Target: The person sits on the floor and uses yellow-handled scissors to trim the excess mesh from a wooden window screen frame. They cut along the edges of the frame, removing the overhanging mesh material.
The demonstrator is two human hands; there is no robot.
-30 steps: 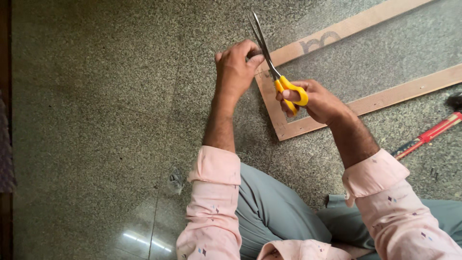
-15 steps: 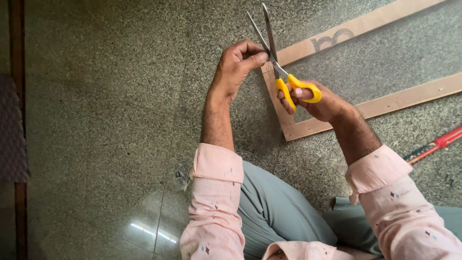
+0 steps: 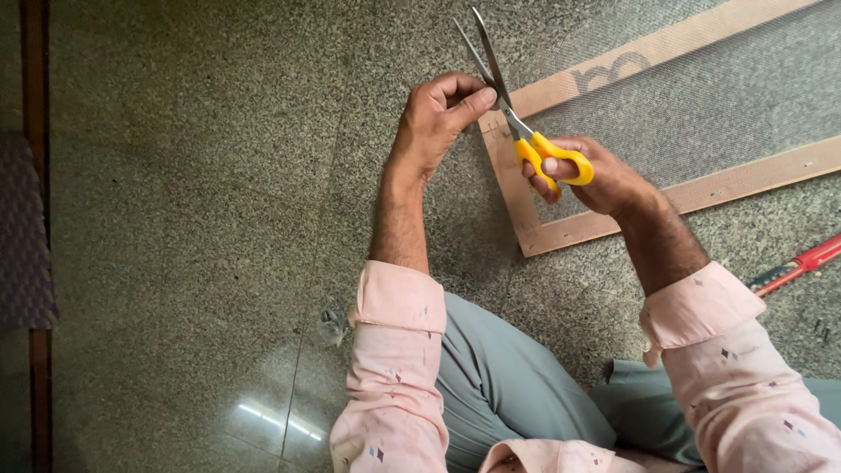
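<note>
— While the scissors (image 3: pixel 517 123) stand with blades parted and tips pointing away from us, we judge that we are in the middle of trimming mesh (image 3: pixel 701 105) at the near left corner of the wooden frame (image 3: pixel 561 235).
— Agreed. Our right hand (image 3: pixel 596 180) is closed through the yellow handles; our left hand (image 3: pixel 442 118) is curled tight, thumb against the blades near the pivot, apparently pinching something there, though we cannot tell what.
— Our next cut calls for a steady line along the frame's inner edge, thumb kept off the blades.
— There is open granite floor (image 3: pixel 193 219) to our left. On the right a red tool (image 3: pixel 802 263) lies near the frame's lower rail.
</note>
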